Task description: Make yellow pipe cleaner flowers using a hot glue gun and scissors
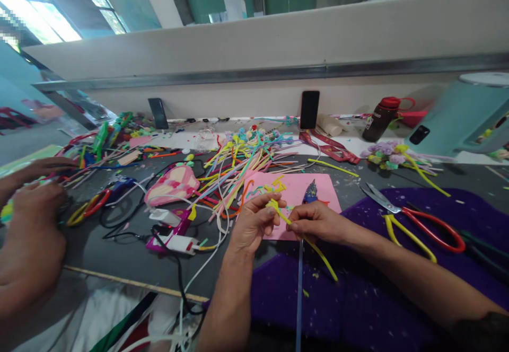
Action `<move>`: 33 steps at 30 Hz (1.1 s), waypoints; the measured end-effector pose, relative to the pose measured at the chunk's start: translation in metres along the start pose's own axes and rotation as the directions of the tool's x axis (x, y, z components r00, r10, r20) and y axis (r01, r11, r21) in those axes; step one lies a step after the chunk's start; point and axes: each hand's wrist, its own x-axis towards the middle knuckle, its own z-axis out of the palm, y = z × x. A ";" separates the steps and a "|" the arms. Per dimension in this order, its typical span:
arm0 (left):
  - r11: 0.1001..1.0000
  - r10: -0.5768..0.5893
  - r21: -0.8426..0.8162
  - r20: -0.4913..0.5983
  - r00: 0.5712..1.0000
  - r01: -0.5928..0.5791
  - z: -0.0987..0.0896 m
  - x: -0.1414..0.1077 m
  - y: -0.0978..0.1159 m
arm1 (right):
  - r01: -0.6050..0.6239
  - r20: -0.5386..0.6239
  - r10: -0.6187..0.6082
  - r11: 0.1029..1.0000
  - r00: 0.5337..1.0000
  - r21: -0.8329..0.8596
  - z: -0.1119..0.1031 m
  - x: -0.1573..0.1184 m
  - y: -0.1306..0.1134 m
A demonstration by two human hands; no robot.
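Left hand had the upper end of the yellow stem pinched between thumb and fingers; right hand pinched it a bit lower. Stem sat between both hands, over the near edge of the pink sheet, tail slanting down-right over the purple cloth. Top end looked bent, but left fingers partly hid it, so not certain. Glue gun lay on the sheet, just beyond right hand. Scissors lay blades apart, right side. Power strip was left of left hand, stem pile behind. Co-worker's hand at far left.
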 end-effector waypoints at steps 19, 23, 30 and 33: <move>0.987 -0.126 0.076 -0.166 0.978 0.140 0.012 0.011 -0.022 | 0.022 -0.212 0.022 0.979 0.977 0.204 0.009 0.007 0.011; 0.985 -0.116 0.104 -0.173 0.978 0.135 0.013 0.010 -0.019 | 0.007 -0.213 0.030 0.985 0.977 0.174 0.009 0.006 0.009; 1.000 -0.016 -0.002 -0.213 0.977 0.016 0.004 0.009 -0.002 | 0.009 -0.362 -0.021 0.999 0.932 -0.034 -0.022 0.002 -0.004; 0.999 -0.031 -0.040 -0.260 0.965 0.021 0.001 0.009 0.003 | -0.014 -0.401 -0.026 0.995 0.916 -0.097 -0.037 0.002 -0.006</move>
